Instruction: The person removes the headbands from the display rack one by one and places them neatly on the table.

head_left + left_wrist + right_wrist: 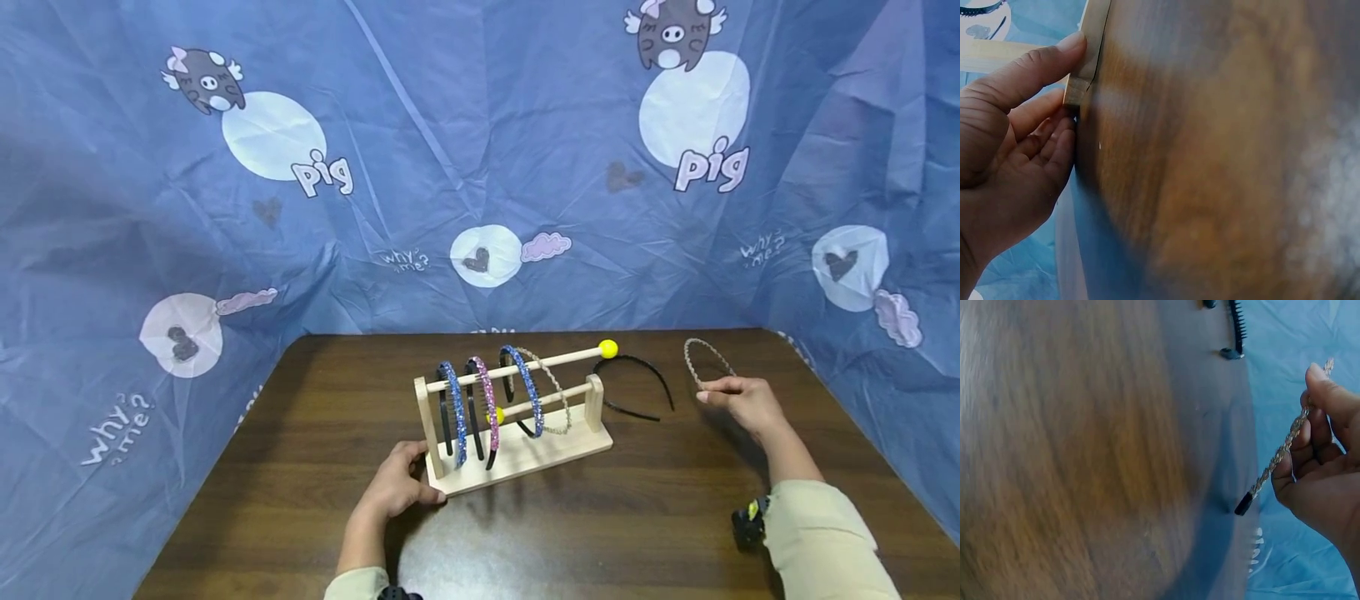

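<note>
Fingers of the right hand [744, 406] are pinching a beige braided headband [1280, 453] between thumb and fingertips, its loop rising above them and clear of the table [300, 492]. To their left, a black headband [657, 374] is lying on the tabletop. The left hand [397, 482] is gripping the near end of a wooden stand [525, 461], its thumb on one side and the other fingers curling behind. Just beside those fingers, blue and pink glittery headbands [488, 398] are hanging on the upper rod, with another beige one [556, 385] hanging farther right. Beyond both sets of fingers, a blue cloth [450, 108] is showing printed writing: "pig" beneath winged pigs, and "why me?" (repeating at several spots, while some lettering by the table's edge is running too hidden to read).
</note>
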The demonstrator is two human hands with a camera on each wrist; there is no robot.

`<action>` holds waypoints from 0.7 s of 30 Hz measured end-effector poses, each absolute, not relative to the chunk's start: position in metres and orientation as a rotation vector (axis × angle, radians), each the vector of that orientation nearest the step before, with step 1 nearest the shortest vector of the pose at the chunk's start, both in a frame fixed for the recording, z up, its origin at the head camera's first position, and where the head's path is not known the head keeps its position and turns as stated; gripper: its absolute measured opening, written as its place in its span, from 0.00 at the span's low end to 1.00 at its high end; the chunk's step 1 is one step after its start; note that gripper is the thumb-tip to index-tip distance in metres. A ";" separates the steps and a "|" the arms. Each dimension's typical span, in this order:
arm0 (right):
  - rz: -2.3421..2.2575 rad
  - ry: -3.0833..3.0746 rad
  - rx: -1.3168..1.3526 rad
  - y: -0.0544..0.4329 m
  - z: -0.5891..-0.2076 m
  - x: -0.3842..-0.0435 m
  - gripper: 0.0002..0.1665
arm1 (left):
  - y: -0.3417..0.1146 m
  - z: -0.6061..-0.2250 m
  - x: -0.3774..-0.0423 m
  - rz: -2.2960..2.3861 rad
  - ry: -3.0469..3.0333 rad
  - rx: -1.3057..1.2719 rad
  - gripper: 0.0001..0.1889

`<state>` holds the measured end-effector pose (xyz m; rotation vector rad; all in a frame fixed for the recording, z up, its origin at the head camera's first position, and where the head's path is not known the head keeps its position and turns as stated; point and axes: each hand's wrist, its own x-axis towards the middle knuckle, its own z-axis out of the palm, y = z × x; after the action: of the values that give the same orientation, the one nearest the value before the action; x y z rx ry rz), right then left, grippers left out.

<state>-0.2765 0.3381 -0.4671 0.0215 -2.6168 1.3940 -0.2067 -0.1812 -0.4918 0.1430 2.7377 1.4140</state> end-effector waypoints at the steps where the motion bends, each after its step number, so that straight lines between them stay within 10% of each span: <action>1: 1.379 -2.636 0.029 0.339 -0.468 -0.278 0.21 | -0.181 -0.492 -0.207 1.411 2.739 0.147 0.42; 21: 1.196 -2.823 0.202 0.334 -0.485 -0.298 0.15 | -0.184 -0.492 -0.204 1.422 2.774 0.247 0.40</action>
<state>-0.2977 0.3335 -0.4850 0.2024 -2.8229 1.1960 -0.2044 -0.1844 -0.4921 0.2471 2.7743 1.4221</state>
